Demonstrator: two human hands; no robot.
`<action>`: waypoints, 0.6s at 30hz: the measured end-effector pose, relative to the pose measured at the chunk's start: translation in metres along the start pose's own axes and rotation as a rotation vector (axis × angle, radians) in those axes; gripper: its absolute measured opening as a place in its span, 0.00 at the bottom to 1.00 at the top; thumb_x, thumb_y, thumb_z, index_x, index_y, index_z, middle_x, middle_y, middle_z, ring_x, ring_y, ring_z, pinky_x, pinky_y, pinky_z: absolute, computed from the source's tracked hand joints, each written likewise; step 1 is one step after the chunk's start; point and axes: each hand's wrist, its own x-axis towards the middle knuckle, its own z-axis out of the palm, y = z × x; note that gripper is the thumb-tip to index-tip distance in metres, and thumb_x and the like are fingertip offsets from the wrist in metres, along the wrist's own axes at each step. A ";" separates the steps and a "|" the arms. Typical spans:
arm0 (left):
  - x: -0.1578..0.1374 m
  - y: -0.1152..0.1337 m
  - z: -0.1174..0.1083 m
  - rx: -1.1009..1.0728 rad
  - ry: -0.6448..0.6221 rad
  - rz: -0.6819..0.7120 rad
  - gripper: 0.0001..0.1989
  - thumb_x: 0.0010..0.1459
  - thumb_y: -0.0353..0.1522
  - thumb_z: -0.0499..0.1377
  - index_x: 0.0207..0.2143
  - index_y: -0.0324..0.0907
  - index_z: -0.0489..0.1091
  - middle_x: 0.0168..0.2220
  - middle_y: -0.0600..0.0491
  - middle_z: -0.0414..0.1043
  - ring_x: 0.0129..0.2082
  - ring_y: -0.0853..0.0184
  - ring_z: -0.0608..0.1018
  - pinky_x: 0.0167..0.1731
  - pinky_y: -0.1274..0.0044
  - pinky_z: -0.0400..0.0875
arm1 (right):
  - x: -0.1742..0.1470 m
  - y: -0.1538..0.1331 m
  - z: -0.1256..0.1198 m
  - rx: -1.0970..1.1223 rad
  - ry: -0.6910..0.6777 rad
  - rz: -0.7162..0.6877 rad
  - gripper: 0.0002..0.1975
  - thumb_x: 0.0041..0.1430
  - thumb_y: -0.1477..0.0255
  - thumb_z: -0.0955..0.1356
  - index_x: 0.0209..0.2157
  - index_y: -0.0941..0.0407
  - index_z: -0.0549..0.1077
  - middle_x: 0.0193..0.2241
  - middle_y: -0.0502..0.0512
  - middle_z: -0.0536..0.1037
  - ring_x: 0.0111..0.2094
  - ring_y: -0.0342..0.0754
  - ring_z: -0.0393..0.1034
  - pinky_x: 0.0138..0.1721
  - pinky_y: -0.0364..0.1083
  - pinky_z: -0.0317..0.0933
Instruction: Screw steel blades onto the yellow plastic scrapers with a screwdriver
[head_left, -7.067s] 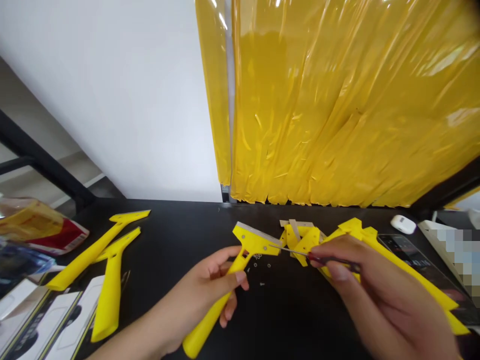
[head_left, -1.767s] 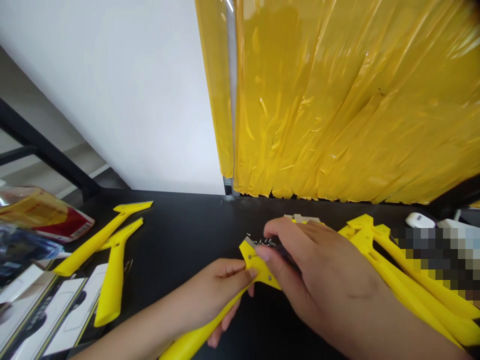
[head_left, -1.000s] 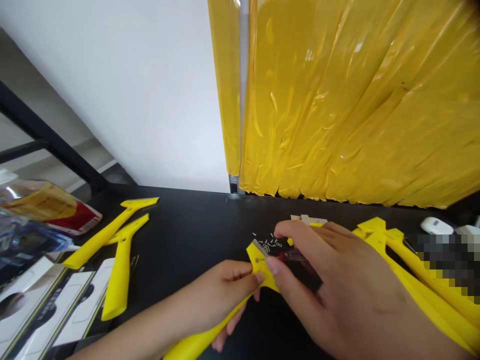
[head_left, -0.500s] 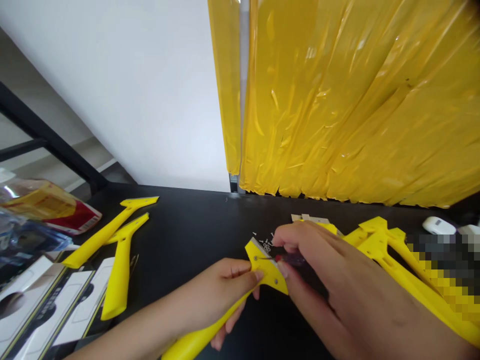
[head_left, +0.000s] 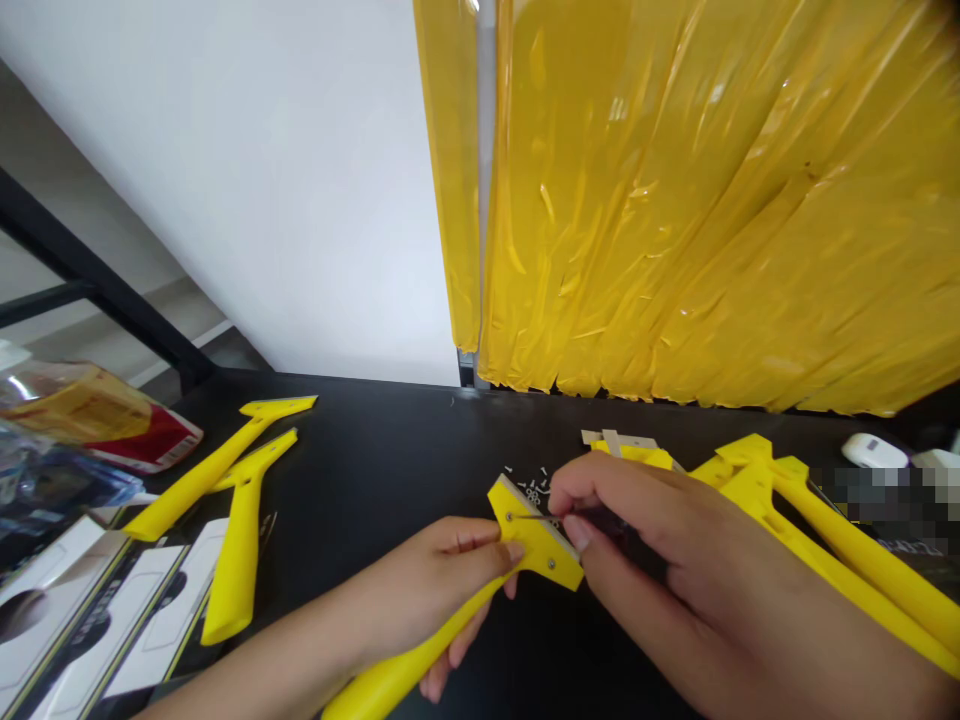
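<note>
The left hand (head_left: 442,570) is closed around the neck of a yellow plastic scraper with a flared head and a thin metal blade (head_left: 536,535), thumb pressed on the head's near face, fingers curled under the long handle, which runs down toward the near edge of the black tabletop (head_left: 375,470). The right hand (head_left: 675,590) pinches a slim screwdriver with a dark red grip (head_left: 536,517), its tip set on a small screw in the head's left part. The scraper looks light and stiff, its smooth plastic a little slippery; the neck just behind the head seems the sure place to hold it, clear of the blade edge along the far side, which is likely sharp. Tiny loose screws (head_left: 534,488) lie on the tabletop just beyond the head and would scatter at a nudge. Toward the right edge lies a pile of more yellow scrapers (head_left: 810,520), close to the right wrist; two further yellow scrapers (head_left: 225,500) lie well apart toward the left edge, beside white packaging cards (head_left: 97,620). Bare tabletop shows between the left forearm and those two, and toward the far edge under the yellow plastic curtain (head_left: 712,200).
</note>
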 end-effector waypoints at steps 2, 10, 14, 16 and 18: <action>0.001 -0.002 0.000 -0.033 -0.009 0.009 0.23 0.63 0.55 0.56 0.36 0.44 0.69 0.12 0.60 0.65 0.07 0.70 0.65 0.08 0.82 0.63 | -0.002 0.002 0.001 0.024 -0.001 0.028 0.09 0.66 0.76 0.65 0.44 0.48 0.70 0.37 0.43 0.78 0.36 0.41 0.75 0.36 0.42 0.67; 0.004 -0.003 0.005 -0.119 -0.023 0.162 0.24 0.62 0.49 0.60 0.25 0.39 0.70 0.20 0.53 0.70 0.17 0.72 0.73 0.16 0.83 0.68 | 0.003 0.000 0.004 0.340 0.034 0.182 0.04 0.70 0.69 0.66 0.41 0.46 0.73 0.32 0.42 0.78 0.31 0.42 0.74 0.26 0.39 0.66; 0.004 -0.005 0.004 -0.186 -0.035 0.168 0.23 0.61 0.48 0.61 0.23 0.38 0.70 0.18 0.53 0.69 0.15 0.72 0.72 0.17 0.82 0.69 | 0.000 0.004 -0.004 0.269 0.244 0.104 0.05 0.73 0.65 0.65 0.41 0.47 0.72 0.32 0.45 0.77 0.31 0.42 0.71 0.28 0.40 0.66; 0.004 -0.006 0.004 -0.207 -0.036 0.163 0.23 0.61 0.47 0.61 0.23 0.38 0.70 0.18 0.53 0.69 0.15 0.73 0.72 0.17 0.83 0.69 | -0.001 0.008 -0.007 0.222 0.341 0.102 0.07 0.74 0.65 0.64 0.40 0.49 0.71 0.32 0.47 0.77 0.32 0.43 0.71 0.27 0.41 0.64; 0.004 -0.005 0.003 -0.228 -0.047 0.164 0.22 0.62 0.46 0.60 0.23 0.38 0.70 0.19 0.53 0.68 0.15 0.72 0.72 0.17 0.83 0.69 | -0.001 0.012 -0.005 0.168 0.344 0.124 0.08 0.75 0.64 0.63 0.39 0.49 0.71 0.32 0.48 0.76 0.32 0.44 0.71 0.27 0.42 0.63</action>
